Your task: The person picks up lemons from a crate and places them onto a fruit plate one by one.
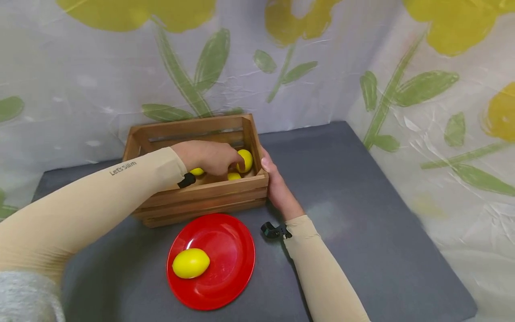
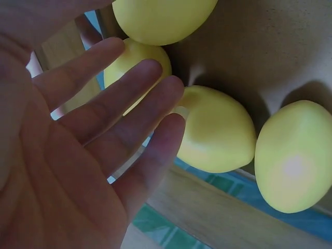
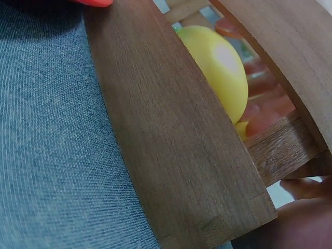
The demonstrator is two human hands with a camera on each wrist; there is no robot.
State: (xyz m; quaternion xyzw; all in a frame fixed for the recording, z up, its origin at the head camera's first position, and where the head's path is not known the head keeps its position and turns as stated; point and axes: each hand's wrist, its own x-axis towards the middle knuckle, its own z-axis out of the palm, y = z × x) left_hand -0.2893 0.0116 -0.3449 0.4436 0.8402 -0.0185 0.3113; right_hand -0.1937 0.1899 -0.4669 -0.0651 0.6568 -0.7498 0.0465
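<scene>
The crate (image 1: pixel 209 192) is open on top; its walls and lemons (image 1: pixel 245 160) crowd entry. The desk (image 1: pixel 362 214) right of it lies free.

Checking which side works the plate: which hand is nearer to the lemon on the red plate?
Right, narrowly. The right hand grips the crate's right end, just above the red plate holding the lemon. The left hand is inside the crate, farther back.

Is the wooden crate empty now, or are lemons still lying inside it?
Not empty. The wooden crate still holds lemons: the left wrist view shows four beside the open left hand, which reaches in.
</scene>
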